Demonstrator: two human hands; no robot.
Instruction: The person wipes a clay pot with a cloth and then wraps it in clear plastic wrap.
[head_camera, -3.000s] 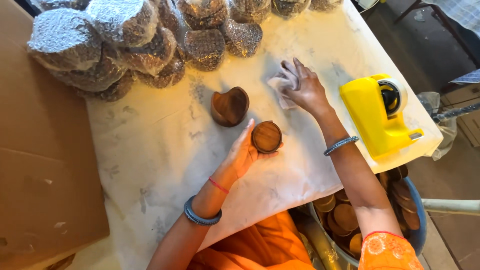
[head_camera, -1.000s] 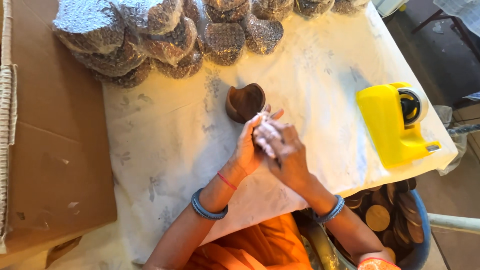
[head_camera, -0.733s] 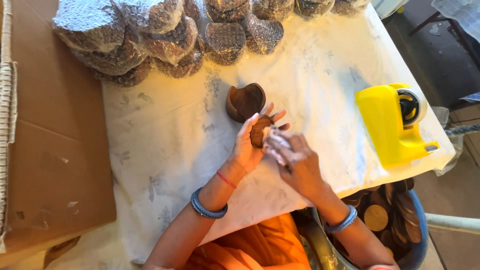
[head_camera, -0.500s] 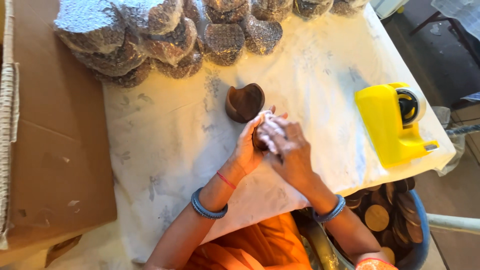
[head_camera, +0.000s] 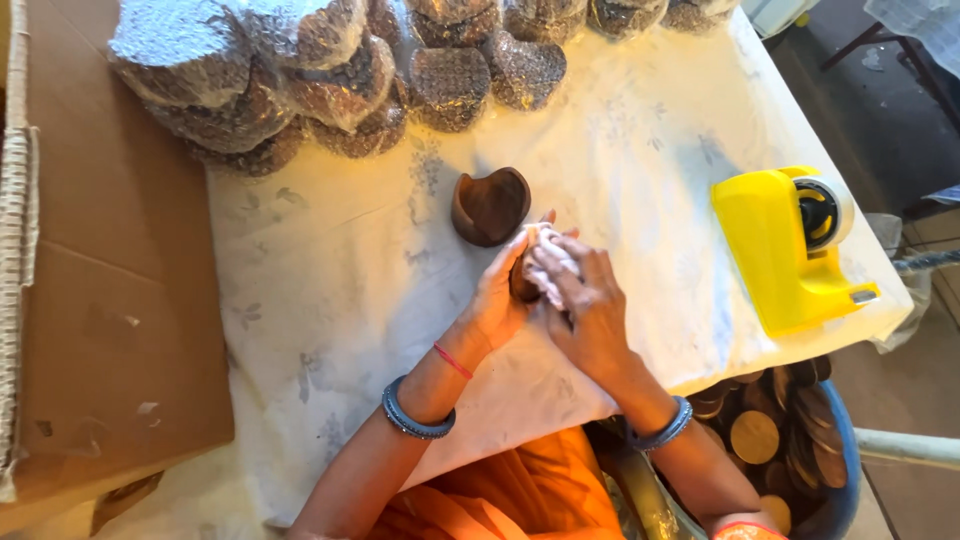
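Observation:
My left hand (head_camera: 497, 300) holds a small round brown wooden piece (head_camera: 521, 283) on edge above the white patterned tablecloth (head_camera: 330, 300). My right hand (head_camera: 588, 308) presses a crumpled white cloth (head_camera: 550, 265) against that piece and covers most of it. Just beyond my hands a heart-shaped brown wooden bowl (head_camera: 490, 206) rests on the tablecloth, untouched. Both wrists wear blue bangles.
Several bubble-wrapped heart-shaped bundles (head_camera: 300, 70) are piled along the far edge. A yellow tape dispenser (head_camera: 790, 245) stands at the right. A flat cardboard box (head_camera: 90, 300) lies at the left. A blue tub (head_camera: 840, 460) of round wooden pieces sits below the table's right corner.
Three seconds ago my right hand lay on the cloth farther right and the round piece lay on the table. Now both hands meet, the cloth rubbing over the lifted piece.

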